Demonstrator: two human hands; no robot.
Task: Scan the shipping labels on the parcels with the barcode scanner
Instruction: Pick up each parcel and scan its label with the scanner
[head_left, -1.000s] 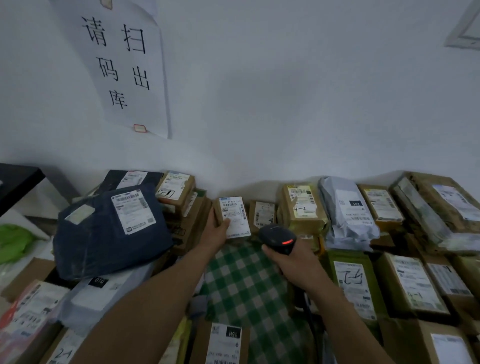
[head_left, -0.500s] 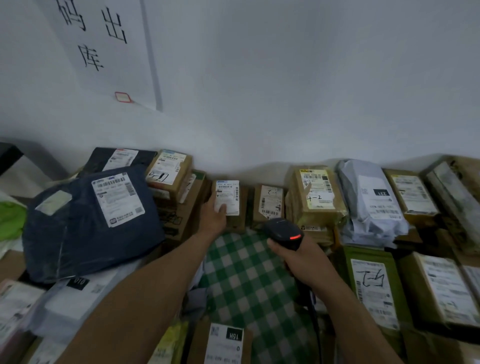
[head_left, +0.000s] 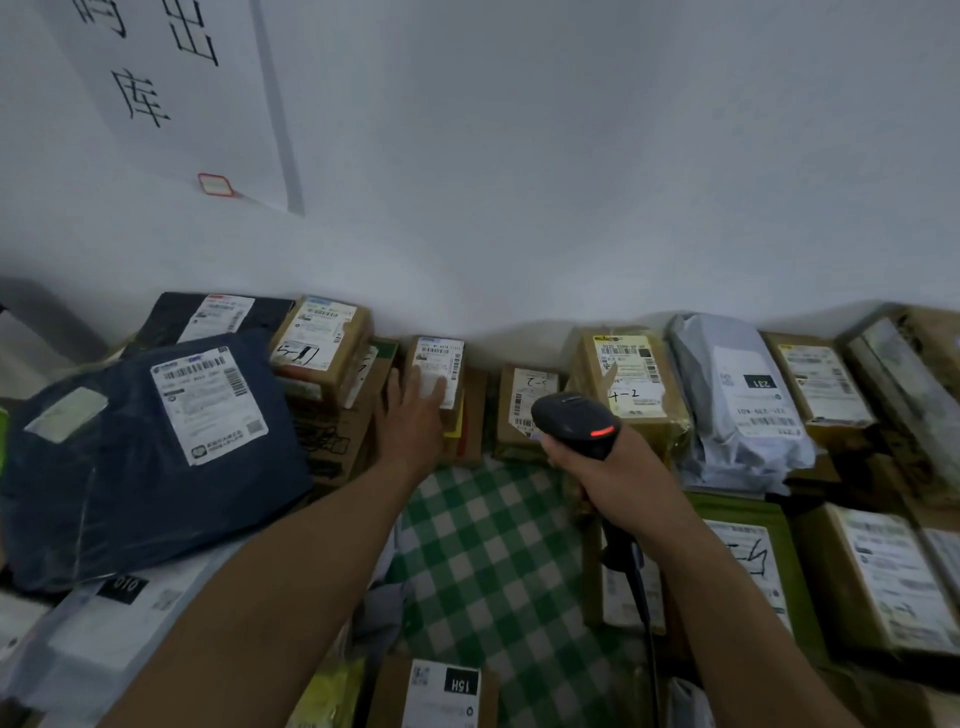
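My right hand (head_left: 618, 478) grips a black barcode scanner (head_left: 576, 423) with a red light lit, its head pointing toward the back row of parcels. My left hand (head_left: 413, 415) lies with straight fingers on the white label of a small brown box (head_left: 441, 364) standing by the wall. To the right of that box sits another small box marked "5-2" (head_left: 524, 400), then a taped box marked "4-2" (head_left: 628, 374). The scanner's cable (head_left: 636, 582) hangs down from my fist.
A dark blue mailer bag (head_left: 145, 441) lies at left over white bags. A grey poly bag (head_left: 737, 400) and several brown and green boxes fill the right. Green checked cloth (head_left: 483, 561) shows in the middle. A paper sign (head_left: 171, 98) hangs on the white wall.
The small box my left hand tilted up now stands lower against the wall, my fingers flat on its label. The scanner has shifted slightly right; my view has dipped and moved closer.
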